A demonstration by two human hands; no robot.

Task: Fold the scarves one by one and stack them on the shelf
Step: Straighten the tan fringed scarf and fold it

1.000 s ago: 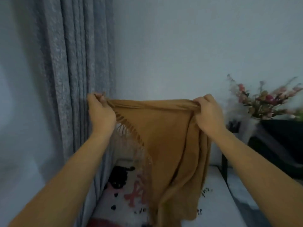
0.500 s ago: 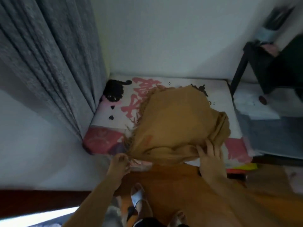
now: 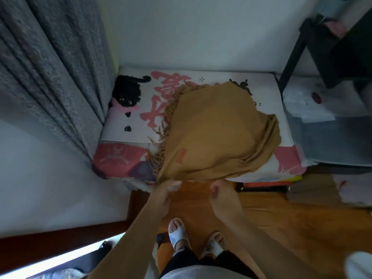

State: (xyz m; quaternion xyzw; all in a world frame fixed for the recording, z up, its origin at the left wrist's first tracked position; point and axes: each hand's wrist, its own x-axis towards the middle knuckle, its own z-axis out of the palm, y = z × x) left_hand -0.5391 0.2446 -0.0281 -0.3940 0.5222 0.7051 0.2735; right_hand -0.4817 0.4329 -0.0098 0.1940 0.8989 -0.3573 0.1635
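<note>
Mustard-brown fringed scarf [image 3: 213, 133] lies spread over the white-and-pink printed cushion [image 3: 128, 121] beside the grey curtain [image 3: 50, 67]; left hand [image 3: 164, 188] pinches its near corner, right hand [image 3: 221, 191] grips its near edge at the cushion's front

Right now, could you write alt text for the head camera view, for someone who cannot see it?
A person's left hand and right hand grip the near edge of a tan fringed scarf spread over a cushion printed with a black cat, beside a grey curtain.
</note>
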